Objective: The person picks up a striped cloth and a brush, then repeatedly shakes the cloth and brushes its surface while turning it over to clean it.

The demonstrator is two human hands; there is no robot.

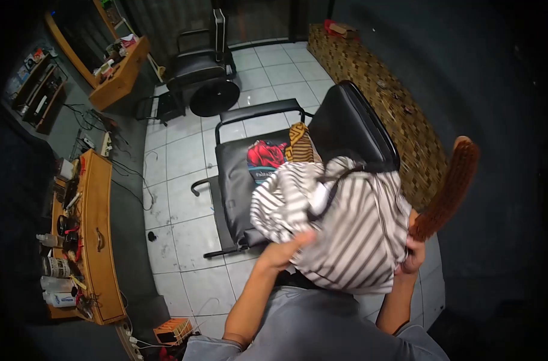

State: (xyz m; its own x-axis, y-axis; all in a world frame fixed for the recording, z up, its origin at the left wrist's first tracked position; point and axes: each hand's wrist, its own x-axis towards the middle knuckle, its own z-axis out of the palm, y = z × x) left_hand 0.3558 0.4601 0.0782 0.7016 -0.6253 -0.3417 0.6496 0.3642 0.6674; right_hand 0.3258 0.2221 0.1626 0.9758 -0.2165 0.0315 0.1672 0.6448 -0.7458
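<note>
A white and dark striped cloth point(358, 228) is bunched between my hands, over the near side of a black barber chair point(229, 171). My left hand point(284, 251) grips its left lower edge, with the thumb on top. At the right edge, my right hand point(413, 253) is closed around the cloth and around the lower end of a brush with brown bristles point(448, 189), which sticks up to the right. Beyond the cloth, a red patterned cloth point(266, 154) and a yellow and black patterned cloth point(299, 144) lie on the seat.
A wooden counter point(102, 240) with bottles and tools stands at the left. Farther back are a second black chair point(196, 65) and a round black stool point(215, 97). A long patterned bench point(382, 90) runs along the right wall. An orange box point(173, 331) is at the bottom left.
</note>
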